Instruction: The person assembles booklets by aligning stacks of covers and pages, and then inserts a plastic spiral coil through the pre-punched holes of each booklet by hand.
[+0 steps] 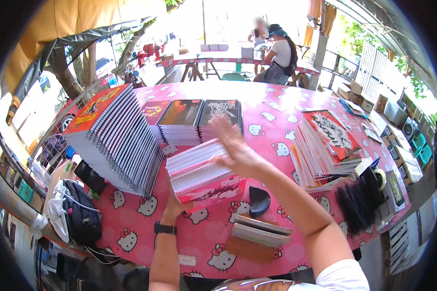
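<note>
A thick block of notebooks [196,167], page edges up and a pink-red cover facing me, stands tilted on the table. My left hand [176,201] grips its lower left corner, with most of the fingers hidden behind it. My right hand [235,150] is open with fingers spread, at the block's upper right side; whether the palm touches it I cannot tell. Left of the block rises a tall leaning stack of spiral-bound notebooks [119,140] with an orange cover on top. Behind it sit shorter stacks of dark-covered notebooks [179,114].
Loose printed sheets [320,150] with a red cover lie to the right, near a bundle of black wire combs [359,203]. A black curved object [260,201] and a wooden block [252,245] lie close to me. A backpack [82,211] is at left. Two people sit at a far table [238,60].
</note>
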`<state>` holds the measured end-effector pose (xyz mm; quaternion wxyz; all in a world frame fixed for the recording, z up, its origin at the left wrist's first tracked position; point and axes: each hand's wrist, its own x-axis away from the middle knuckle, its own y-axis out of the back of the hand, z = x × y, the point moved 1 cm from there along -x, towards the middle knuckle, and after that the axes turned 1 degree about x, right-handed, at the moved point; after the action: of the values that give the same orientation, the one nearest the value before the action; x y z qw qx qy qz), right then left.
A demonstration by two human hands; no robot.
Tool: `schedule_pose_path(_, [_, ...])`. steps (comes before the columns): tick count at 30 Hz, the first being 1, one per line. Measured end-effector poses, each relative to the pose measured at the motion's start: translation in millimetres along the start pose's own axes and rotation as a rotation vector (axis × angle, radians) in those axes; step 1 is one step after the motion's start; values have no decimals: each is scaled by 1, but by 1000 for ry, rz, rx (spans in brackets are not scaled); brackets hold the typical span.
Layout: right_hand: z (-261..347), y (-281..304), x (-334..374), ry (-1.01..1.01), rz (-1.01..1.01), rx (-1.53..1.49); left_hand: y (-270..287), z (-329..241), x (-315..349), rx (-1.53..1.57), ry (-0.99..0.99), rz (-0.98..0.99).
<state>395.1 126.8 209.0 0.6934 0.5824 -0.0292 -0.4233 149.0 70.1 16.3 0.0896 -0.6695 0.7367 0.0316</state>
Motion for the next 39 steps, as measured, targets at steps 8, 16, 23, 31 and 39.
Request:
schedule_pose_path(8, [51, -56, -26, 60, 250, 170, -8, -6, -3, 94, -87, 115])
schedule_pose_path(16, [42, -75, -52, 4, 207, 102, -13, -13, -6, 80, -124, 125])
schedule_pose_path(23, [-128, -1, 33, -395, 470, 55, -32, -22, -13, -76, -292, 22])
schedule_pose_path(31, [-66, -33, 143, -417, 607, 0, -14, -25, -1, -56, -181, -14])
schedule_pose_path(39, [-101, 3, 139, -523, 626, 217, -4, -10, -1, -59, -91, -29])
